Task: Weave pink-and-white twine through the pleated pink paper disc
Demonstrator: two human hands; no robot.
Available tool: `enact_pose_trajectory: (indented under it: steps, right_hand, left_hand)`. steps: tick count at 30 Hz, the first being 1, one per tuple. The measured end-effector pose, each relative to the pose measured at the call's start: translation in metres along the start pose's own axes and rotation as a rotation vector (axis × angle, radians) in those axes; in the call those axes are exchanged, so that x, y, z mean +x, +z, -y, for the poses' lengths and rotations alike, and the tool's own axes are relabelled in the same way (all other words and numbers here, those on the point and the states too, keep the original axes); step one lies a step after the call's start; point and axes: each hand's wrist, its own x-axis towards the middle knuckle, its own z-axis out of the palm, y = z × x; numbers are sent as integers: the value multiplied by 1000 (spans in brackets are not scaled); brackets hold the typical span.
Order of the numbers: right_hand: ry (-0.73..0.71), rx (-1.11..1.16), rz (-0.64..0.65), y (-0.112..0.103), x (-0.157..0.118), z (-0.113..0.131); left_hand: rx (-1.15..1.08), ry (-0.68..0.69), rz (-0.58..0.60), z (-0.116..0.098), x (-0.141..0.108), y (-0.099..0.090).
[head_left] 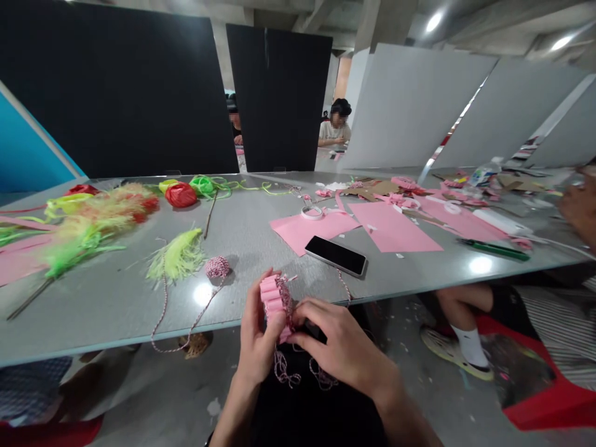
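Observation:
My left hand (pixel 258 329) grips a strip of pleated pink paper (pixel 274 299), held up over my lap. My right hand (pixel 339 338) closes on the red-and-white twine (pixel 285 304) wound around the pleats, against the paper. Loose loops of the twine (pixel 286 372) dangle below both hands. A separate length runs over the table edge to a small twine ball (pixel 217 267) on the grey table (pixel 242 211). A black smartphone (pixel 336 255) lies on the table, just beyond my right hand.
Pink paper sheets (pixel 393 228), a tape roll (pixel 311 213) and a green pen (pixel 496 249) lie ahead. Yellow-green feathers (pixel 179 256) and red raffia (pixel 180 194) lie left. A co-worker's hand (pixel 580 208) enters at right. Dark partition boards (pixel 279 93) stand behind the table.

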Motion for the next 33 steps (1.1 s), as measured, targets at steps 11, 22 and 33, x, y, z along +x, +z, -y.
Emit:
enact_pose_trajectory:
  steps: [11,22,33]
  right_hand:
    - [240,21,-32,-32,-17,-27]
    - [258,91,-35,-35,-17,-29]
    - [164,149,34,6,-7,2]
  left_hand:
    - [17,19,5,1,2,2]
    - [9,7,-16,-2,2,1]
    - [86,27,-19,5,-1,-6]
